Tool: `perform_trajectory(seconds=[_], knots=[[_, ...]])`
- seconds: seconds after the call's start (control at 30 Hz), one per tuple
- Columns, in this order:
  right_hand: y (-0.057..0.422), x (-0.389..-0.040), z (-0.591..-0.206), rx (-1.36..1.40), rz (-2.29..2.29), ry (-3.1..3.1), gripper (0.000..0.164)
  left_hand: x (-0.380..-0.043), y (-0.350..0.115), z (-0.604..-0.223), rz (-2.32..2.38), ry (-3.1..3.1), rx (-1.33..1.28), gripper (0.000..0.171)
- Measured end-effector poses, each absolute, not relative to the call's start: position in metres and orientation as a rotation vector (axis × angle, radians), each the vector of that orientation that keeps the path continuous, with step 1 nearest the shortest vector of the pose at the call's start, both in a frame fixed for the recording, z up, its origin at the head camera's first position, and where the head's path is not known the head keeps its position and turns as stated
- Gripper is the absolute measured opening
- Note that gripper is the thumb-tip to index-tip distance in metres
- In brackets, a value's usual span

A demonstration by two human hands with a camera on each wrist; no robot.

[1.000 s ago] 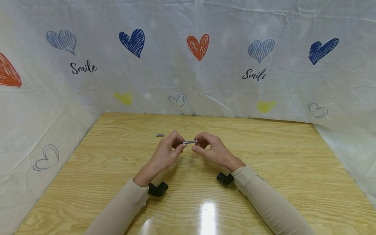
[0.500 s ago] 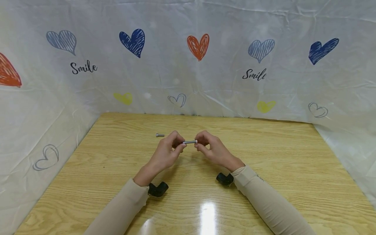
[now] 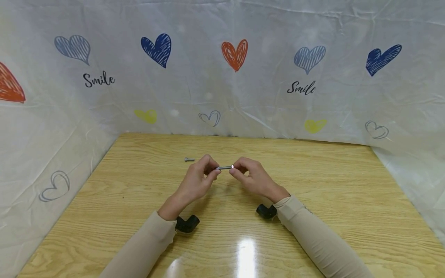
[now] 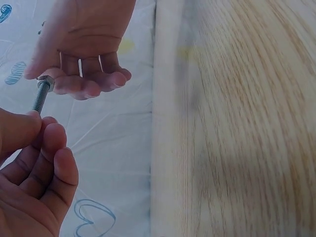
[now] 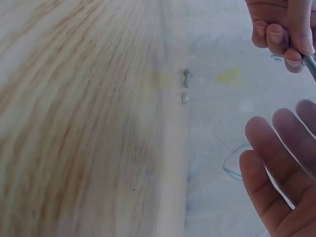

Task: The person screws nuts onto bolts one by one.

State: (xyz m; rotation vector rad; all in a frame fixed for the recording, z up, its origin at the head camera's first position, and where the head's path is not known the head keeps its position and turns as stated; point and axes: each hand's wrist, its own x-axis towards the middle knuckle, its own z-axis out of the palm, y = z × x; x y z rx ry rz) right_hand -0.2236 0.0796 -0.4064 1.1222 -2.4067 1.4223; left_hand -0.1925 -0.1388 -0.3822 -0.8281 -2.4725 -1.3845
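My left hand (image 3: 194, 183) pinches one end of a metal bolt (image 3: 225, 168) between thumb and fingers, above the wooden table. The bolt lies nearly level, pointing right. At its far end sits a silver hex nut (image 4: 47, 84), in the left wrist view just beyond a length of bare thread. My right hand (image 3: 255, 178) has its thumb and index finger at this nut, one on either side; its other fingers are loosely bent in the left wrist view. The bolt's held end is hidden in the left fingers.
A second bolt (image 3: 189, 159) lies on the table (image 3: 313, 185) beyond my left hand. Beside it in the right wrist view is a small metal piece (image 5: 184, 98). A white cloth (image 3: 264, 96) with printed hearts stands at the back and sides.
My right thumb and index finger have closed in on the nut, then shifted slightly around it. The left hand and the bolt have stayed in place.
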Motion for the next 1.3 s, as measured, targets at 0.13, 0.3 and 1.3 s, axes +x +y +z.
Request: perform_trajectory(seconds=[0.13,0.3,1.3], knots=[[0.0796,-0.2224,-0.406,1.08,1.47,-2.426,0.024,-0.1929,-0.1392,-0.3825,-1.382,-2.476,-0.828,0.007],[0.079,-0.2224,-0.405,1.142,1.441,-2.38,0.032,-0.193,-0.1397,-0.3828,-1.373,-2.476,-0.835,0.006],[0.0784,-0.2215,-0.4051,1.125,1.477,-2.401,0.029,-0.192,-0.1388,-0.3838,-1.364,-2.483,-0.822,0.006]])
